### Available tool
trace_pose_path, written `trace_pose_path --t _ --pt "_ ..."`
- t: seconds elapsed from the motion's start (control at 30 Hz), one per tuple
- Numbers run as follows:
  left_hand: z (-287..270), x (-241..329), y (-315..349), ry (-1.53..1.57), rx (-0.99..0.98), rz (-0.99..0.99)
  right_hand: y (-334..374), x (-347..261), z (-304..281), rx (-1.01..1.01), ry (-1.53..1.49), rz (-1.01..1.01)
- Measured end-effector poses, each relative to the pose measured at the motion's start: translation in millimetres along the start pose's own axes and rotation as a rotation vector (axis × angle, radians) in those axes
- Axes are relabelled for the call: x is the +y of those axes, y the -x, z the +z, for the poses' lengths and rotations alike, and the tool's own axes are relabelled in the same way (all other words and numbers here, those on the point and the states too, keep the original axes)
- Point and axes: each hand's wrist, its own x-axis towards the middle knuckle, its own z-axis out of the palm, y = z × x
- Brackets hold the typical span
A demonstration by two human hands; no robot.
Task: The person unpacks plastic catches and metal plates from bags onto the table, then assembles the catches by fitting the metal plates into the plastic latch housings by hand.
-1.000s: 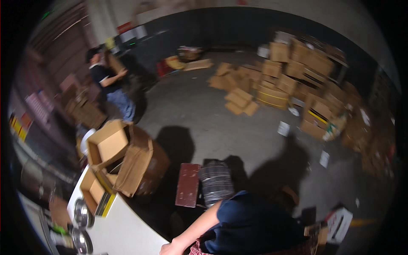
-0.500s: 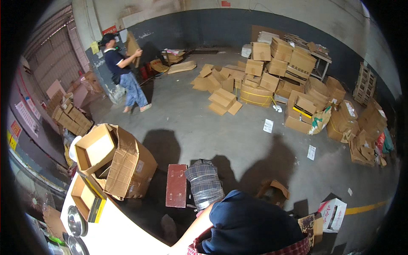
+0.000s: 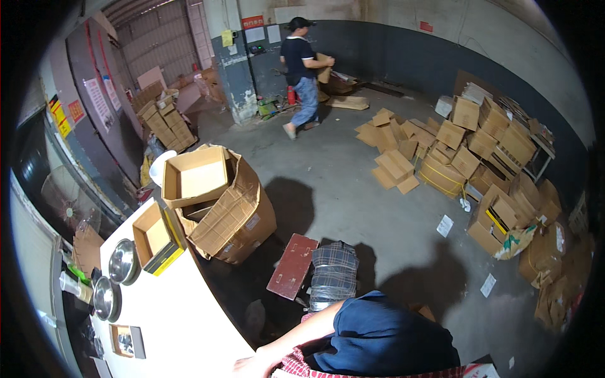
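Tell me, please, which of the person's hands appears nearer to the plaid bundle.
Right, as far as shown: the right hand is by the white table, below and left of the plaid bundle in the picture; the left hand is out of view.

The lower edge cuts off the grip (image 3: 249, 366) and red checked cloth (image 3: 295, 363).
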Motion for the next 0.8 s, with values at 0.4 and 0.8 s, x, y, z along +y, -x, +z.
trace_pose_path --t 0.4,0.8 --pt "2 -2 74 -0.160 0.161 -0.053 -40 -57 -15 0.122 -0.107 -0.173" --pt "-10 4 54 -0.318 0.284 0.029 -22 -18 -22 -0.269 -0.203 -0.008"
